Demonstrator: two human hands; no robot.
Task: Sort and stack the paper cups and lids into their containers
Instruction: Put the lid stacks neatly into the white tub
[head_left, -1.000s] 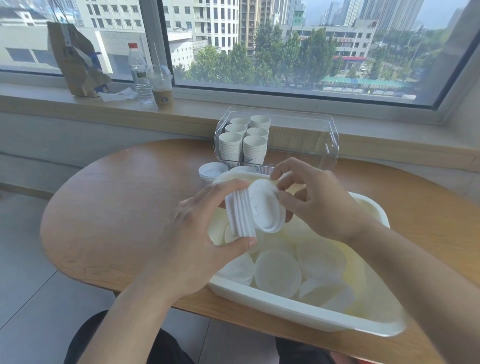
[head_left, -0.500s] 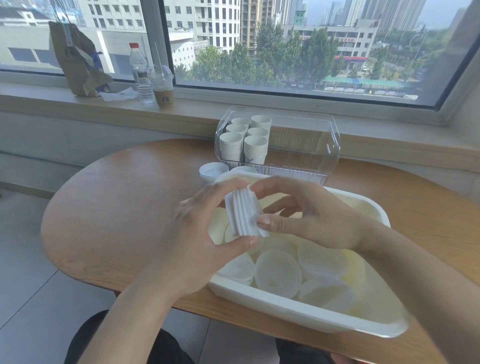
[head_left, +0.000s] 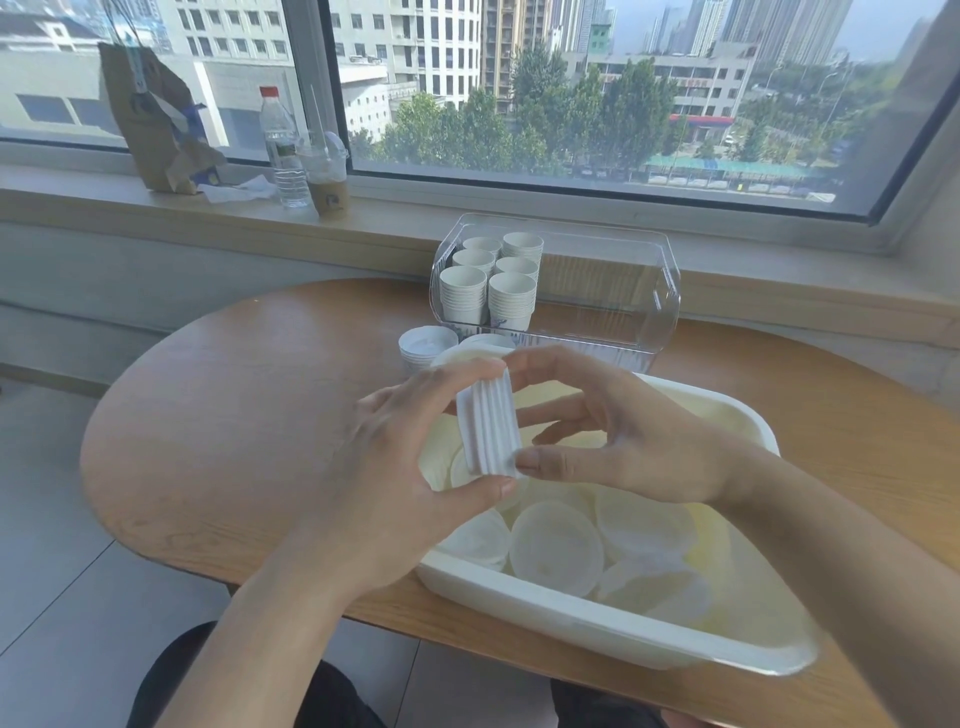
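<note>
Your left hand (head_left: 395, 467) grips a lid stack (head_left: 488, 423) above the tub (head_left: 571, 618); your right hand (head_left: 618, 436) pinches its end.

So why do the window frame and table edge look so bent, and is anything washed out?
Head view: the wide-angle lens bows the window frame and table; daylight leaves the lids in the white tub pale with faint edges; the lid stack stays sharp.

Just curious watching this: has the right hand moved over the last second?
Yes. The right hand came left, toward the stack of lids in the left hand, closing onto it above the white tub, which stayed put.
</note>
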